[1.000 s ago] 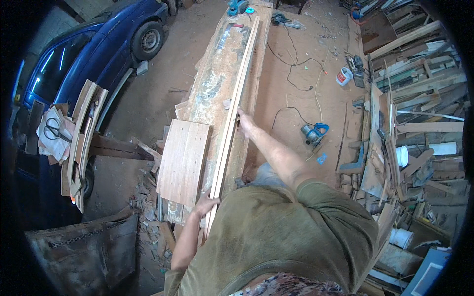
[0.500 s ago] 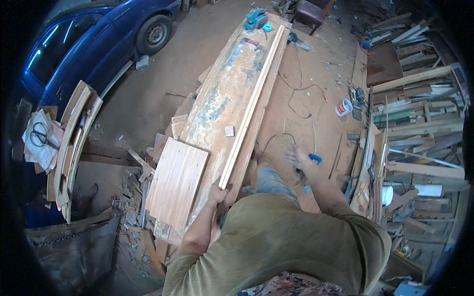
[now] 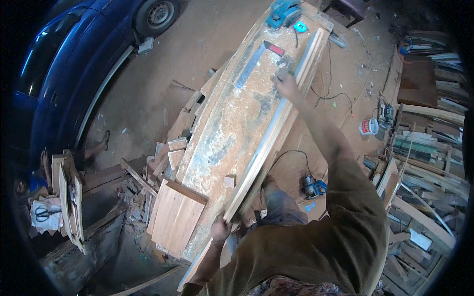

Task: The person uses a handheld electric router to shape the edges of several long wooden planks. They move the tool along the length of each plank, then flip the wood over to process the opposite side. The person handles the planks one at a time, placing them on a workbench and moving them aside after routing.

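Long pale wooden strips (image 3: 267,145) lie along the right side of a dusty, paint-stained workbench (image 3: 217,123). My left hand (image 3: 220,230) is closed around their near end. Farther up the bench, my right hand (image 3: 285,83) hovers at or just over the strips' left edge; motion blur hides its fingers, and I cannot tell whether it touches them. Beyond that hand lies a square with a red handle (image 3: 275,48) and a metal blade. A small wood block (image 3: 229,181) sits left of the strips, and a wooden panel (image 3: 177,212) rests on the near left of the bench.
A teal power tool (image 3: 284,14) and a cyan tape measure (image 3: 300,26) are at the bench's far end. On the floor to the right are a blue corded tool (image 3: 314,186) and a white bucket (image 3: 369,127). Scrap wood (image 3: 434,177) fills the right; a blue car (image 3: 74,64) stands left.
My right hand has swung from above the floor on the right to the far part of the strips. My left hand keeps hold of the near end. The whole view has shifted.
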Action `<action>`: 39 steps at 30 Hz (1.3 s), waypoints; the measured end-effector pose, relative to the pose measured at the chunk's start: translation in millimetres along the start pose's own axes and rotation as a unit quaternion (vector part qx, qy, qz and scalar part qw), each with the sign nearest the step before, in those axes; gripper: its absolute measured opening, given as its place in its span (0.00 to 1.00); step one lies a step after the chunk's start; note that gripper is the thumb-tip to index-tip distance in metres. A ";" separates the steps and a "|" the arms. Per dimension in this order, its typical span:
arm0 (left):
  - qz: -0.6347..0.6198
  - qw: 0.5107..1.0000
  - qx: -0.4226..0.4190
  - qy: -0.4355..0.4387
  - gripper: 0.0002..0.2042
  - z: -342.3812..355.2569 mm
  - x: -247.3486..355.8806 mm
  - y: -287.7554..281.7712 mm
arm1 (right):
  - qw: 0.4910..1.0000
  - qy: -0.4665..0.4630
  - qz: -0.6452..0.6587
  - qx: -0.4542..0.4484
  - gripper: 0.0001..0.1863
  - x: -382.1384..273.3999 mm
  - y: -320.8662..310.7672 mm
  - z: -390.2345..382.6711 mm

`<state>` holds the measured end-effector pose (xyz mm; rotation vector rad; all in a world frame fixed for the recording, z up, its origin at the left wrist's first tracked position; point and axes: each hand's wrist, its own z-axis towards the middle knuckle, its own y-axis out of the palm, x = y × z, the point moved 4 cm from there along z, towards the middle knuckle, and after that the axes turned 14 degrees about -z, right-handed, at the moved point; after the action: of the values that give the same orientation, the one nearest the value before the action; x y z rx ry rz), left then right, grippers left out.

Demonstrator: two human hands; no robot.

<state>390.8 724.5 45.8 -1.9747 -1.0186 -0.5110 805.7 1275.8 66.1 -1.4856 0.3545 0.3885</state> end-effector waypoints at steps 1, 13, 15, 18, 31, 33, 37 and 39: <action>-0.006 1.000 -0.007 0.007 0.31 19.4 16.4 6.1 | 0.997 -0.005 -0.066 -0.046 0.18 13.1 13.2 31.6; 0.036 0.995 0.055 0.069 0.26 52.3 41.6 23.6 | 0.943 0.058 -0.327 -0.002 0.31 71.3 80.3 174.8; 0.050 0.996 0.050 0.058 0.26 48.0 36.9 22.8 | 0.947 0.067 -0.307 -0.069 0.32 51.3 78.8 165.7; 0.047 0.996 0.048 0.054 0.27 44.8 35.6 22.6 | 0.953 0.127 -0.212 -0.178 0.32 42.5 65.4 140.9; 0.048 0.988 0.088 0.121 0.25 34.3 24.1 25.3 | 0.948 0.194 0.239 0.081 0.15 -92.8 -110.7 -212.0; 0.058 0.989 0.066 0.116 0.26 27.7 32.3 19.4 | 0.880 0.252 0.387 0.110 0.16 -89.1 -111.8 -282.7; 0.037 0.989 0.047 0.137 0.27 -24.7 -5.9 -6.8 | 0.810 0.342 0.473 0.056 0.15 -78.7 -62.0 -413.1; 0.042 0.991 0.015 0.122 0.27 -59.3 -30.2 -6.4 | 0.800 0.403 0.443 0.041 0.15 -4.9 -19.7 -489.4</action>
<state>369.0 663.6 62.8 -1.8656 -0.7829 -0.6685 814.6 786.1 58.5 -1.2496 1.7690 0.4363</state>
